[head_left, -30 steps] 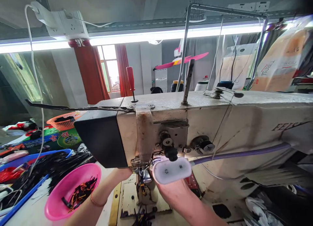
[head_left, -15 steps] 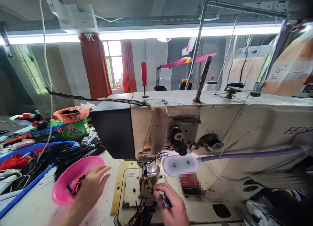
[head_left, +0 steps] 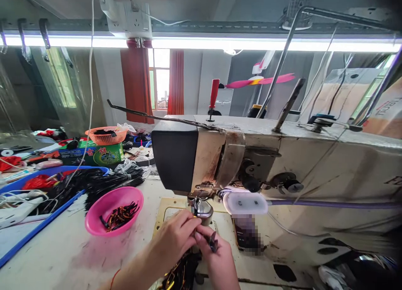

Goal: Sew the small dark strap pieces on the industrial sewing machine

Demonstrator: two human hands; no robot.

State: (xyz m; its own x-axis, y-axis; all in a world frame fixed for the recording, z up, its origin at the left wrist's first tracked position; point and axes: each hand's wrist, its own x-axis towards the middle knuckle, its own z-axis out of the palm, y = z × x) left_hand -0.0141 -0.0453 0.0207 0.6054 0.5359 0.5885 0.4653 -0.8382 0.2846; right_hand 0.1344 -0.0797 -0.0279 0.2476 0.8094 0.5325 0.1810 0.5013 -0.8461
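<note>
Maybe to keep it steady, the left hand [head_left: 178, 233] pinches a strap [head_left: 195, 218] by the right hand [head_left: 218, 252], which grips a dark thing [head_left: 213, 242], the machine [head_left: 317, 164] just past them and the bowl [head_left: 93, 216] to their left, perhaps for easy reach.

Small dark object [head_left: 213, 242]; partly hidden

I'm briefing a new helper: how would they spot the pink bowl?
Find the sewing machine, then look left along the white table. Just right of the blue tray sits the pink bowl, holding small black and orange pieces. Unlike the orange basket, its pink wall is solid.
</note>
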